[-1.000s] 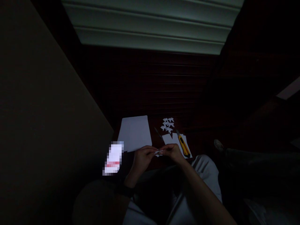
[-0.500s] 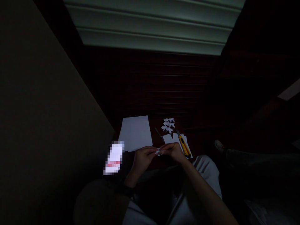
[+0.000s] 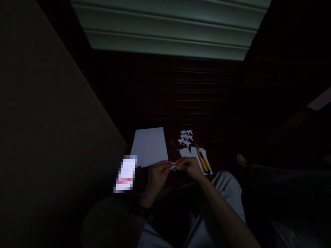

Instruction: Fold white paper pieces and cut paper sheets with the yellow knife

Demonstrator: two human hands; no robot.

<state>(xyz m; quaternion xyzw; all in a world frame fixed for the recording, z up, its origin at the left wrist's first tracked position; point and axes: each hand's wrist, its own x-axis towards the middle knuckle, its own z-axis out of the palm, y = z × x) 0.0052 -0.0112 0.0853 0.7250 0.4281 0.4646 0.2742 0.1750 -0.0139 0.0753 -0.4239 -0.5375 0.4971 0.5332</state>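
Observation:
My left hand (image 3: 157, 174) and my right hand (image 3: 190, 166) meet above my lap, fingers pinched on a small piece of white paper (image 3: 174, 166) held between them. Beyond the hands lies a white paper sheet (image 3: 150, 145) on a dark surface. A yellow utility knife (image 3: 202, 159) rests on smaller white paper pieces (image 3: 190, 153) to the right of my right hand. A cluster of small folded white paper shapes (image 3: 185, 137) sits further back. A thin dark tool (image 3: 176, 148) lies between the sheet and the knife.
The scene is very dark. A bright blurred phone screen (image 3: 125, 173) glows left of my left hand. A large plain panel (image 3: 46, 131) fills the left side. Pale slats (image 3: 168, 31) run across the top. A shoe (image 3: 241, 159) shows at right.
The hands have stayed almost in place, and the fingers have shifted slightly on the small paper piece, which looks more bunched between them.

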